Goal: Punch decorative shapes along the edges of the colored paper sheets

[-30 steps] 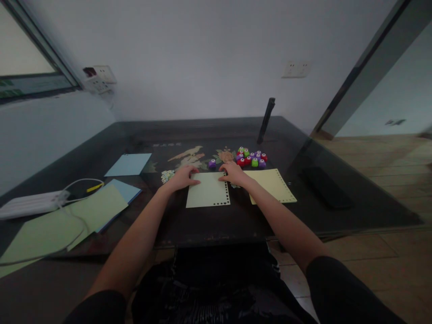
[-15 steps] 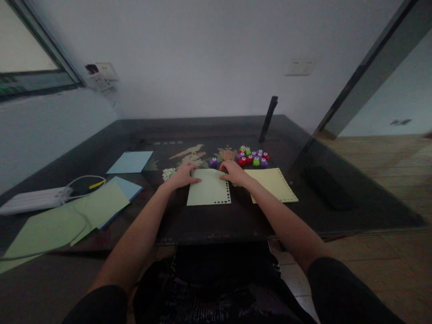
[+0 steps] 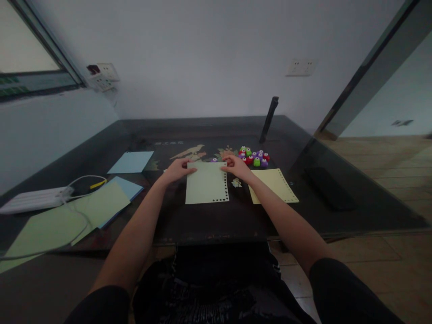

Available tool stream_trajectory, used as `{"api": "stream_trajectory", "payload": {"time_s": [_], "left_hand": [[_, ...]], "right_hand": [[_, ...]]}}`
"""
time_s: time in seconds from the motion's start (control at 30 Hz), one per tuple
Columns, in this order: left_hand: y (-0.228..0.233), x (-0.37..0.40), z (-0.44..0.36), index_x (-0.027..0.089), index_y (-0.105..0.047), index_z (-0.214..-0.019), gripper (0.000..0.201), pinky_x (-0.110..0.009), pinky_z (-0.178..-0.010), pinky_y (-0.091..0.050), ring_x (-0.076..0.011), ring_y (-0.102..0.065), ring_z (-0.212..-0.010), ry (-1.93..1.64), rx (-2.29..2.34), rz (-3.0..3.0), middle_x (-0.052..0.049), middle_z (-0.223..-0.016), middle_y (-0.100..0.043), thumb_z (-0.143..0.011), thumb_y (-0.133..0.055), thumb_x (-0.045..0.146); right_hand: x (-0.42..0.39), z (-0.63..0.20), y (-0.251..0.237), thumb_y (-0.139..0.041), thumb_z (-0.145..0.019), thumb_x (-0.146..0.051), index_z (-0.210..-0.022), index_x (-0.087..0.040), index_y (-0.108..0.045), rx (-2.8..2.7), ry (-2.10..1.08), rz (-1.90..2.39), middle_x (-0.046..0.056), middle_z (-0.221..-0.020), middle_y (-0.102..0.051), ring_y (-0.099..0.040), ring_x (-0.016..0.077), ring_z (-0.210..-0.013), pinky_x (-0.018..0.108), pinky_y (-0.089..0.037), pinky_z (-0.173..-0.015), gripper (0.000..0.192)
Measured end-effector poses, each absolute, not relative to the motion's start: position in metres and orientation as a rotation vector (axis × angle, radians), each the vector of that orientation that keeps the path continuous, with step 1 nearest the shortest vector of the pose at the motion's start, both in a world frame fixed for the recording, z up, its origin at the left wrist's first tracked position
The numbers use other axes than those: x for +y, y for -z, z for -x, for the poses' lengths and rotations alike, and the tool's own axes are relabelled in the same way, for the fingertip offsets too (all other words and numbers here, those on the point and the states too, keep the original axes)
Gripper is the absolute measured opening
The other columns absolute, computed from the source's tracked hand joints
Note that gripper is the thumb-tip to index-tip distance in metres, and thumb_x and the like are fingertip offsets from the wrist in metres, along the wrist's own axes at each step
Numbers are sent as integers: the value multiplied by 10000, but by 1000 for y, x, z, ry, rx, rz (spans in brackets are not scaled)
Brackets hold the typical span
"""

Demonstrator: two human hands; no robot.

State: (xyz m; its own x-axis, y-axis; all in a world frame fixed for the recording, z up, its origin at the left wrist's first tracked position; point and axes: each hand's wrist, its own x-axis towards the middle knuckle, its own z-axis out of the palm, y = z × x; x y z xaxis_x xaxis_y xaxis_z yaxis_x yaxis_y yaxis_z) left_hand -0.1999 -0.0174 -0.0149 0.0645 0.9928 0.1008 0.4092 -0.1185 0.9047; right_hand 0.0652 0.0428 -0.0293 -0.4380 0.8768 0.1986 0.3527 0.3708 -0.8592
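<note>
A pale green sheet of paper (image 3: 205, 184) is in front of me, with small punched holes along its right edge and part of its bottom edge. My left hand (image 3: 178, 172) pinches its upper left corner. At the upper right corner, my right hand (image 3: 236, 166) grips the sheet between thumb and fingers. Just behind the top edge a small purple craft punch (image 3: 214, 159) shows in part. Beyond my right hand, red, green and purple punches (image 3: 253, 157) stand in a cluster. A cream sheet (image 3: 273, 184) with a similar punched border lies partly under my right forearm.
On the left lie a light blue sheet (image 3: 131, 162), green sheets (image 3: 64, 220) and a white power strip (image 3: 37, 200) with a cable. A black upright stick (image 3: 269, 119) stands at the back right. A dark flat object (image 3: 329, 188) rests on the table's right side.
Both hands have lifted the sheet's top edge, which is now higher and partly covers the purple punch. A patterned patch of the table shows right of the sheet.
</note>
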Motion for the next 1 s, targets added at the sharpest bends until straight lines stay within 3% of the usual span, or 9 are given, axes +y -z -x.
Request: {"api": "stream_trajectory", "payload": {"time_s": [0.13, 0.3, 0.43, 0.63, 0.87, 1.0], "left_hand": [[11, -20, 200, 117, -638, -917, 352, -302, -666, -458, -190, -617, -736, -1194, 1379, -1417, -82, -822, -695, -625, -744, 283], [9, -22, 195, 140, -645, -975, 363, -290, -677, -485, -188, -632, -797, -1288, 1306, -1226, -98, -950, -700, -661, -737, 296], [10, -25, 191, 131, -669, -935, 324, -269, -629, -477, -172, -628, -764, -1111, 1251, -1225, -103, -932, -694, -710, -697, 364], [10, -31, 180, 99, -670, -772, 335, -245, -497, -415, -126, -559, -524, -746, 1216, -1415, -88, -643, -663, -711, -697, 427], [11, -34, 175, 116, -654, -901, 367, -237, -502, -408, -152, -617, -602, -624, 1147, -1493, -120, -812, -709, -766, -633, 457], [14, -30, 177, 110, -653, -895, 347, -231, -491, -394, -145, -612, -592, -711, 1184, -1476, -123, -832, -712, -767, -632, 432]], "right_hand": [[39, -68, 24, -688, -756, -303, -911, -145, -638, -1858, -1326, 1015, 64, -823, -685, -623, 159, -740, 321, -491, -738, 227], [37, -67, 25, -728, -702, -289, -835, -143, -690, -1765, -1560, 899, 74, -776, -713, -651, 179, -697, 346, -524, -707, 201], [42, -68, 27, -733, -682, -285, -831, -140, -694, -1581, -1504, 874, 81, -806, -724, -658, 181, -695, 375, -530, -740, 212], [46, -69, 26, -758, -631, -351, -868, -145, -691, -1473, -1436, 861, 87, -887, -727, -660, 191, -756, 374, -523, -766, 321], [44, -67, 27, -767, -609, -430, -864, -163, -693, -1489, -1419, 811, 84, -915, -723, -648, 190, -762, 355, -509, -749, 376], [47, -67, 28, -626, -700, -613, -787, -169, -676, -1459, -1355, 880, 70, -809, -716, -631, 175, -687, 319, -499, -679, 454]]}}
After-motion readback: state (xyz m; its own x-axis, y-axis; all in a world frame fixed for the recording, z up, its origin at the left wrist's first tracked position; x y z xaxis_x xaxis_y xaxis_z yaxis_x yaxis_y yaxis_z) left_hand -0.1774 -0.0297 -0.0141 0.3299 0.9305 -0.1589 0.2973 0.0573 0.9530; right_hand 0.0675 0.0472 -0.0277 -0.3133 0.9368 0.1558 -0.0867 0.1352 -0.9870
